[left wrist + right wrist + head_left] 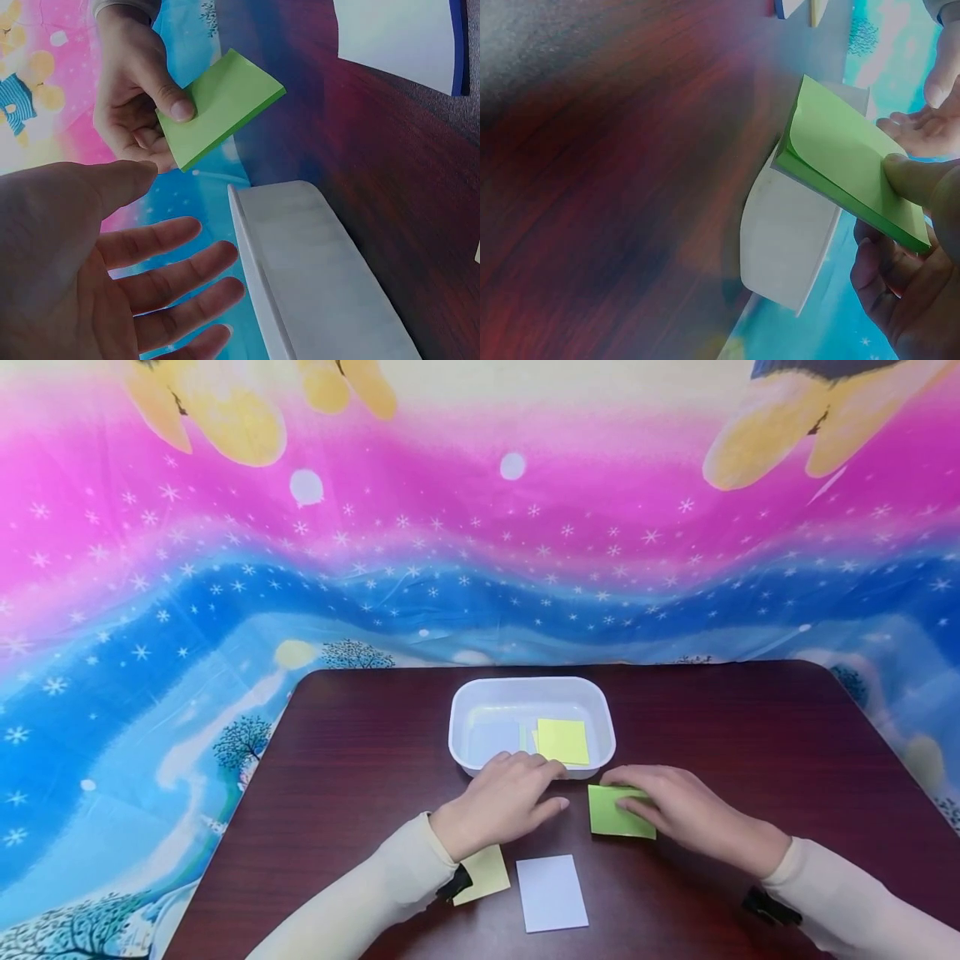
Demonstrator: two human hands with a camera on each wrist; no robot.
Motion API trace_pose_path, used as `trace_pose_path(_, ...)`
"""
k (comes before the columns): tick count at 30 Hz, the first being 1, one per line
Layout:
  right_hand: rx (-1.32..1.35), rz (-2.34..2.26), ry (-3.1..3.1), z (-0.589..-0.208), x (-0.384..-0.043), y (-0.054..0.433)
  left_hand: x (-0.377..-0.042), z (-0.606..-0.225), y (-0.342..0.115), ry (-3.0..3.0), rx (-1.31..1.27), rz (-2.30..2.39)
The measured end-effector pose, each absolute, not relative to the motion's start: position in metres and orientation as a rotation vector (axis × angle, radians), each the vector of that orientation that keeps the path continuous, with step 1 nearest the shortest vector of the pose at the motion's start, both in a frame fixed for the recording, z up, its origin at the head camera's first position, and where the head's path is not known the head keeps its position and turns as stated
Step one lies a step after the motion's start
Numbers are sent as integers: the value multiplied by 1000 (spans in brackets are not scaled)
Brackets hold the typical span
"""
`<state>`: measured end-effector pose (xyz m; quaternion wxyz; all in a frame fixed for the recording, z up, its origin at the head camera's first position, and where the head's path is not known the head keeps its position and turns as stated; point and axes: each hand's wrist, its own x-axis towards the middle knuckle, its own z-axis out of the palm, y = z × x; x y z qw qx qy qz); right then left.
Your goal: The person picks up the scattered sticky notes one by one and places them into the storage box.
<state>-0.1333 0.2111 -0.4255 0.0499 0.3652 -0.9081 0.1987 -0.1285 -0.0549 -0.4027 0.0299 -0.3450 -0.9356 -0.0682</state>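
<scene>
A green sticky note pad (611,811) is pinched between the thumb and fingers of my right hand (693,814), just in front of the white plastic container's right corner. The right wrist view shows the thumb on the pad's (847,150) top face and the fingers beneath. My left hand (506,797) hovers by the container's (459,752) front rim, its fingers extended and nothing in its grasp. In the left wrist view, that hand's fingers (180,277) are spread apart. Inside the container, a yellow sticky note pad (562,741) lies at the right, beside a pale bluish pad (491,739).
On the dark wooden table (360,735), a white note pad (552,893) lies near the front. A pale yellow pad (487,872) sits left of it, partly hidden by the left forearm. A printed cloth (480,527) hangs behind the table.
</scene>
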Motion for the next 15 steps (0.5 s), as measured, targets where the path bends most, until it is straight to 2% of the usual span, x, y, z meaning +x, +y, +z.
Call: trace_pose_path(15, 1087, 624, -2826, -415, -139, 205, -131, -396, -67, -2913, -1012, -250)
